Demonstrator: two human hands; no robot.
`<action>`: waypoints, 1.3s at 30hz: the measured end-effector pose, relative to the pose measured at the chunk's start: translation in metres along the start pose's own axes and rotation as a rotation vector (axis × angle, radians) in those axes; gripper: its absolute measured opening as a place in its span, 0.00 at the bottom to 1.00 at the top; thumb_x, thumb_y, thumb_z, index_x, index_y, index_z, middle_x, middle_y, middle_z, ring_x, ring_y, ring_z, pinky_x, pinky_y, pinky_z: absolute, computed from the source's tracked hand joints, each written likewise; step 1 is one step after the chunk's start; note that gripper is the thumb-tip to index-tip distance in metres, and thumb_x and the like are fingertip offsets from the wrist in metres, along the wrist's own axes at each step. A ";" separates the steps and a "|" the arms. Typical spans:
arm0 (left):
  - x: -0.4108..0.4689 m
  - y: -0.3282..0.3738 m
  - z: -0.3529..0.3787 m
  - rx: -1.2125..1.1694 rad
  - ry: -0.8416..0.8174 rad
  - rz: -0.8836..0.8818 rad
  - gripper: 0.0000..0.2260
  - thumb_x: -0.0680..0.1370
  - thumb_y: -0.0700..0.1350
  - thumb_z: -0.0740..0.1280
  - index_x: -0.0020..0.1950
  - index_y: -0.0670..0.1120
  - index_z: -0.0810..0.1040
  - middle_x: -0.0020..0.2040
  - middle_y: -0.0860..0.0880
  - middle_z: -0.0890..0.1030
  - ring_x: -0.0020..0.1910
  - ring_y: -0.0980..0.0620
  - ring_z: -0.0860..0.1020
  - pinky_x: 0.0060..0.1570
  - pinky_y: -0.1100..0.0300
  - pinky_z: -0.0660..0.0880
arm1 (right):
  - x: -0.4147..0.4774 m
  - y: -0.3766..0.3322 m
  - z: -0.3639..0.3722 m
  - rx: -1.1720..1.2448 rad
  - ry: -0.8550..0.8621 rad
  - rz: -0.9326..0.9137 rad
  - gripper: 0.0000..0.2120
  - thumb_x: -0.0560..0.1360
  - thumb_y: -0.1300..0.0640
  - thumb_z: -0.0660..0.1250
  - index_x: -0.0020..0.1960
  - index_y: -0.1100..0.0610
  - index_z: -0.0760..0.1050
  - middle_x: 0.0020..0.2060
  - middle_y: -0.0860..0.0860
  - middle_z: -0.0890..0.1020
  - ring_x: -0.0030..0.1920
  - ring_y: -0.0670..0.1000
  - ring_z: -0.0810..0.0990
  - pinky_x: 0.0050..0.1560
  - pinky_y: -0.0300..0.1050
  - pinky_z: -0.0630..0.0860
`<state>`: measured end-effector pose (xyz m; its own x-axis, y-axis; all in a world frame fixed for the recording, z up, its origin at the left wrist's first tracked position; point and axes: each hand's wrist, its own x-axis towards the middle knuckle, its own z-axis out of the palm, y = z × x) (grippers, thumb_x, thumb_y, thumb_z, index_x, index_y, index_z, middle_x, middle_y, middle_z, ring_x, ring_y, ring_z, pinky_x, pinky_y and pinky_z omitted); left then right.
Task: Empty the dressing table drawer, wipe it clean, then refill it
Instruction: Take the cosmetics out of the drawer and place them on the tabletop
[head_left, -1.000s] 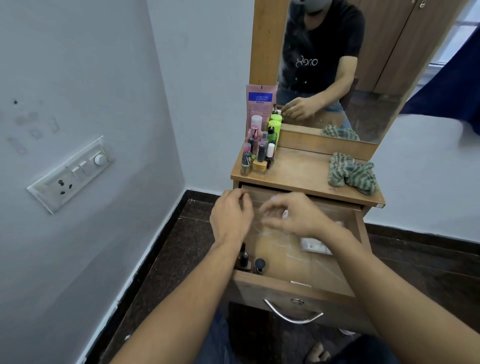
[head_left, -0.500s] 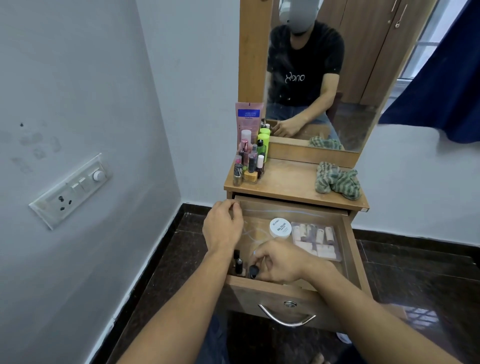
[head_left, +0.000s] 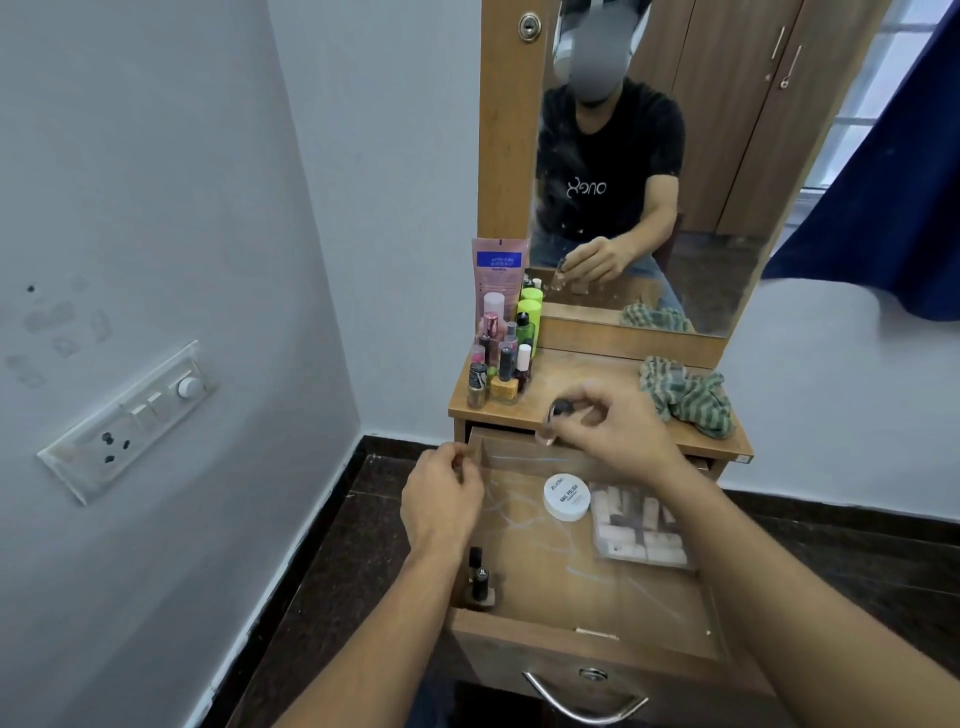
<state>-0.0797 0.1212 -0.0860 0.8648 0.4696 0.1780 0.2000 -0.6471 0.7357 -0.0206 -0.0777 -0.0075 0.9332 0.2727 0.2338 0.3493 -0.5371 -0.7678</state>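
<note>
The wooden drawer (head_left: 587, 652) of the dressing table stands pulled out. My right hand (head_left: 610, 431) pinches a small nail polish bottle (head_left: 553, 421) with a dark cap, held above the table top's front edge. My left hand (head_left: 441, 501) rests on the drawer's left rim with fingers curled, and holds nothing I can see. Inside the drawer lie a white round tub (head_left: 567, 497), a clear packet of small pale pieces (head_left: 641, 525) and two dark-capped bottles (head_left: 479, 579) at the front left corner.
A cluster of cosmetic bottles (head_left: 501, 358) and a pink tube (head_left: 497, 275) stand at the table top's back left. A green striped cloth (head_left: 685, 395) lies at its right. The mirror (head_left: 649, 156) rises behind. A wall with a switch panel (head_left: 130, 421) is on the left.
My right hand has lifted one small bottle out of the drawer's front left corner and carried it up over the table top. My left hand stays at the drawer's left rim.
</note>
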 end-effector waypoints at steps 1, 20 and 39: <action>0.000 0.000 0.001 0.008 -0.009 0.004 0.12 0.82 0.49 0.64 0.63 0.53 0.81 0.57 0.53 0.81 0.51 0.52 0.80 0.47 0.55 0.75 | 0.013 0.000 -0.005 -0.026 0.072 0.007 0.07 0.66 0.48 0.75 0.43 0.47 0.83 0.36 0.38 0.85 0.29 0.40 0.76 0.36 0.39 0.72; 0.003 -0.004 0.012 0.033 -0.003 0.002 0.11 0.79 0.48 0.65 0.60 0.53 0.81 0.55 0.56 0.78 0.51 0.55 0.78 0.49 0.58 0.76 | 0.144 0.035 0.023 -0.256 0.270 0.095 0.12 0.73 0.50 0.75 0.56 0.51 0.85 0.47 0.46 0.87 0.49 0.45 0.83 0.49 0.40 0.74; -0.001 -0.001 0.000 -0.008 -0.003 -0.109 0.17 0.78 0.38 0.60 0.60 0.52 0.83 0.57 0.54 0.82 0.56 0.50 0.80 0.55 0.55 0.72 | -0.002 0.006 0.053 -0.027 0.182 -0.092 0.06 0.73 0.54 0.76 0.46 0.44 0.82 0.35 0.36 0.82 0.32 0.40 0.78 0.37 0.31 0.73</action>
<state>-0.0804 0.1212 -0.0870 0.8394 0.5351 0.0953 0.2890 -0.5879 0.7555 -0.0250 -0.0393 -0.0445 0.8962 0.1738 0.4081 0.4334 -0.5386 -0.7225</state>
